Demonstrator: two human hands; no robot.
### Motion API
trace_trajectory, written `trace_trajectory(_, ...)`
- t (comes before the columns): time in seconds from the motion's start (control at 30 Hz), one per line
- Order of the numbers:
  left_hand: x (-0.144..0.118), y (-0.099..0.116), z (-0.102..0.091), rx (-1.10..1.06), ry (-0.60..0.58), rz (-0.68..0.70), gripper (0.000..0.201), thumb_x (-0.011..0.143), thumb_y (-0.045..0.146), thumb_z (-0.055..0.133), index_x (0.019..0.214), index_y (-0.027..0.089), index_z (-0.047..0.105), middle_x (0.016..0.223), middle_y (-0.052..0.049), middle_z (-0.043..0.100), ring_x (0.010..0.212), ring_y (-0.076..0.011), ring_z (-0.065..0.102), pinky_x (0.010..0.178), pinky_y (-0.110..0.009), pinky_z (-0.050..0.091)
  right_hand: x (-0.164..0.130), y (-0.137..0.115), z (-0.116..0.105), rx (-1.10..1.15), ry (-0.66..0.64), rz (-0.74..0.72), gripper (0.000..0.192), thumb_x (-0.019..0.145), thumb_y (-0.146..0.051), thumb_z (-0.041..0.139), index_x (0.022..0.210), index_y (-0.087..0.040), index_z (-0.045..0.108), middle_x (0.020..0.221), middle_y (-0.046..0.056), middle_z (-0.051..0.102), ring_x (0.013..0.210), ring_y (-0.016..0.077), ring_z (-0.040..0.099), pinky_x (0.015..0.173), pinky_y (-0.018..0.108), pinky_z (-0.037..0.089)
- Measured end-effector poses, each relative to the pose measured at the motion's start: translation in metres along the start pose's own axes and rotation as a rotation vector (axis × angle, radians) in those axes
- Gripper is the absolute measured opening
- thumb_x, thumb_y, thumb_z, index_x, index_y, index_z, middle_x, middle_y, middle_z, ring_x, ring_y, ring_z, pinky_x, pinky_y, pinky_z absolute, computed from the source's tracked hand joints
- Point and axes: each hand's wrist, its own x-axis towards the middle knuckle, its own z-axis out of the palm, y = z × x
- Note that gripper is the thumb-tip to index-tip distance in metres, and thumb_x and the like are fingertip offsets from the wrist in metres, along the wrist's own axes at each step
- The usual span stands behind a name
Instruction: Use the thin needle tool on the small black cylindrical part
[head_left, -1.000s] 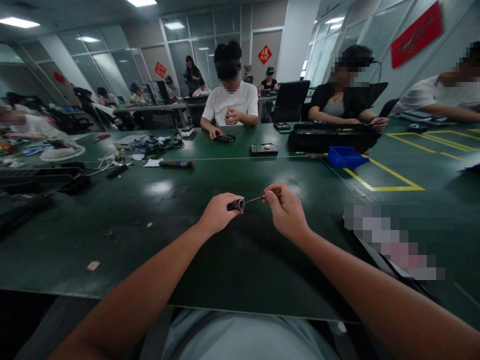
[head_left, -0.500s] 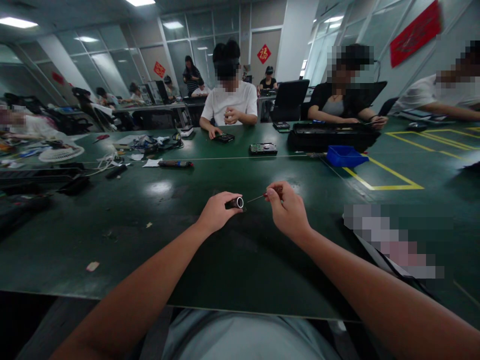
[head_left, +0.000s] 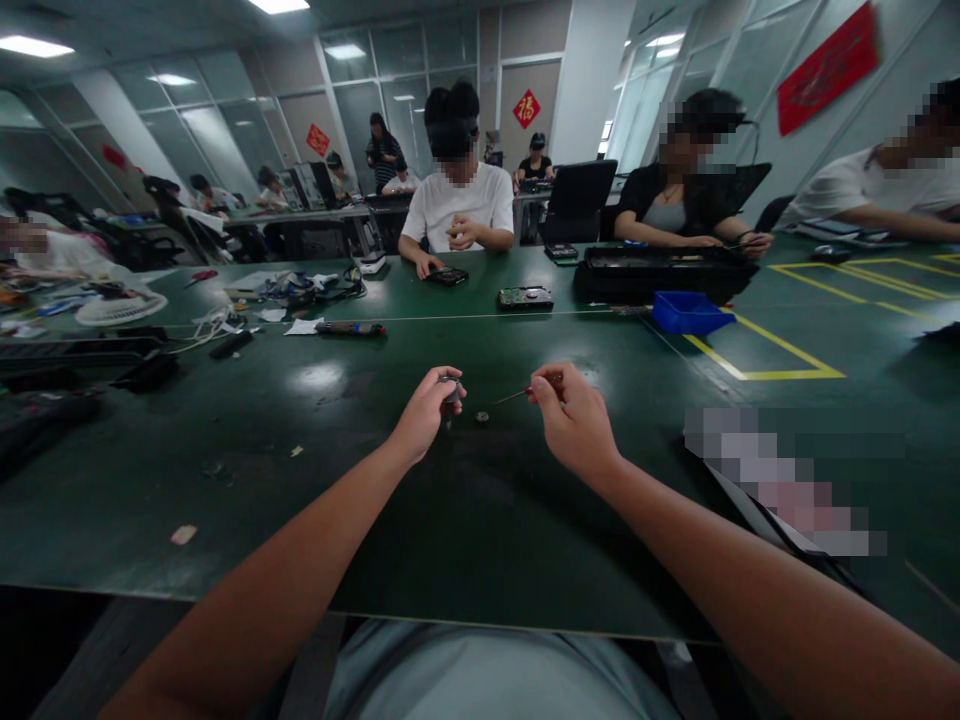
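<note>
My left hand [head_left: 425,412] is closed around a small dark cylindrical part [head_left: 451,392]; fingers cover much of it, and its exact kind does not show. To the right of that hand, a small round greyish piece [head_left: 482,417] lies on the green tabletop [head_left: 450,550]. A thin screwdriver [head_left: 513,395] with a reddish handle is pinched in my right hand [head_left: 574,415]. Its shaft points left, with the tip just above and to the right of the round piece. The tip and the cylindrical part are apart.
Farther back sit a circuit-board drive [head_left: 526,297], a blue bin [head_left: 691,312] and a long black housing [head_left: 667,272]. A dark pen-shaped tool [head_left: 351,328] and cables [head_left: 214,325] lie at left. A person [head_left: 459,205] works across the table; others sit nearby.
My left hand has shifted slightly left and turned the cylindrical part, so its bright ring end no longer faces me. The small round piece now shows on the table. My right hand is nearly still.
</note>
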Motion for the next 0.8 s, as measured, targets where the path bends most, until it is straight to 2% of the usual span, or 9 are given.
trace_trajectory(0.1,0.0,0.002,-0.002,0.103,0.005,-0.021,0.028,0.095,0.045,0.051,0.102,0.019,0.056,0.085,-0.003,0.061,0.069,-0.0133,0.055,0.062,-0.025,0.047,0.0,-0.001,0.0,0.005,-0.006,0.005,0.015,0.097,-0.034,0.048,0.095,-0.023,0.057,0.083,0.005,0.07,0.076,0.0211,0.068,0.07,0.035,0.048)
trace_trajectory(0.2,-0.001,0.003,-0.004,0.298,0.005,0.016,0.032,0.095,0.05,0.051,0.098,0.018,0.059,0.084,-0.004,0.062,0.069,-0.0137,0.056,0.06,-0.025,0.044,0.0,-0.001,0.0,0.002,-0.011,0.004,0.015,0.097,-0.034,0.048,0.095,-0.022,0.058,0.082,0.005,0.07,0.077,0.0211,0.068,0.07,0.034,0.048)
trace_trajectory(0.33,-0.005,0.006,-0.003,0.48,0.02,0.089,0.031,0.096,0.047,0.05,0.102,0.019,0.061,0.09,-0.005,0.065,0.076,-0.0163,0.06,0.071,-0.03,0.049,0.0,-0.001,0.001,-0.006,-0.007,0.01,0.015,0.097,-0.034,0.048,0.094,-0.022,0.058,0.082,0.005,0.069,0.076,0.0209,0.067,0.07,0.034,0.047)
trace_trajectory(0.47,-0.008,0.011,-0.001,0.623,0.02,0.21,0.027,0.097,0.038,0.05,0.115,0.02,0.06,0.107,-0.007,0.066,0.095,-0.0205,0.063,0.087,-0.036,0.049,0.0,0.0,0.002,0.006,-0.004,0.015,0.016,0.097,-0.034,0.049,0.095,-0.022,0.058,0.082,0.005,0.069,0.077,0.0208,0.068,0.072,0.035,0.048)
trace_trajectory(0.63,-0.007,0.008,-0.001,0.763,-0.074,0.256,0.027,0.096,0.028,0.051,0.118,0.02,0.062,0.117,-0.008,0.065,0.107,-0.0234,0.06,0.095,-0.039,0.047,0.0,-0.001,0.002,0.016,-0.007,0.017,0.015,0.097,-0.034,0.049,0.094,-0.022,0.058,0.081,0.004,0.069,0.077,0.0207,0.068,0.072,0.035,0.048)
trace_trajectory(0.8,-0.007,0.001,0.002,0.975,-0.208,0.196,0.037,0.092,0.044,0.059,0.12,0.022,0.067,0.11,-0.009,0.066,0.097,-0.027,0.063,0.084,-0.039,0.05,0.0,-0.003,0.001,0.009,-0.023,0.005,0.015,0.097,-0.033,0.048,0.095,-0.022,0.058,0.081,0.005,0.069,0.077,0.0209,0.068,0.072,0.035,0.048)
